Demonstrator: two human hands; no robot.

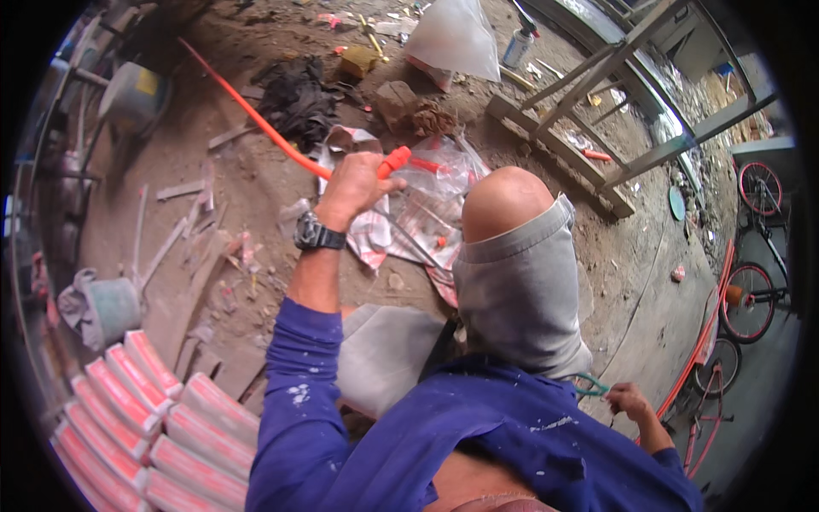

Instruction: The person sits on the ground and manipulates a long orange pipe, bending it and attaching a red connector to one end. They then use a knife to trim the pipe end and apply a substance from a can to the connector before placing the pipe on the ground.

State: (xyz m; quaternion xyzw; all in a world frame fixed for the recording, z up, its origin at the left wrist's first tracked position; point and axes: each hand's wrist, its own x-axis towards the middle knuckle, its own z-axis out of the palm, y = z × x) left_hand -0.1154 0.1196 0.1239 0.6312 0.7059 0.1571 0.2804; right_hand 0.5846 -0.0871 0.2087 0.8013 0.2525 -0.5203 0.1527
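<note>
My left hand (355,183), with a watch on the wrist, is closed around a long orange pipe (260,119). The pipe runs from the far left into my fist, and a bumpy orange end piece (393,162) shows past my fingers. Down at my right side, my right hand (630,401) is closed on a thin green loop (590,385), whose kind I cannot make out. Below my left hand lie crumpled printed sacking (409,226) and a clear plastic bag (448,171) with orange pieces in it.
Stacked red-and-white long packs (205,427) stand at the lower left, near a grey bucket (111,307). A wooden frame (614,119) rises at the right; bicycles (751,290) and long orange pipes (704,328) lie beyond. A spray can (518,47) and dark cloth (299,98) lie ahead.
</note>
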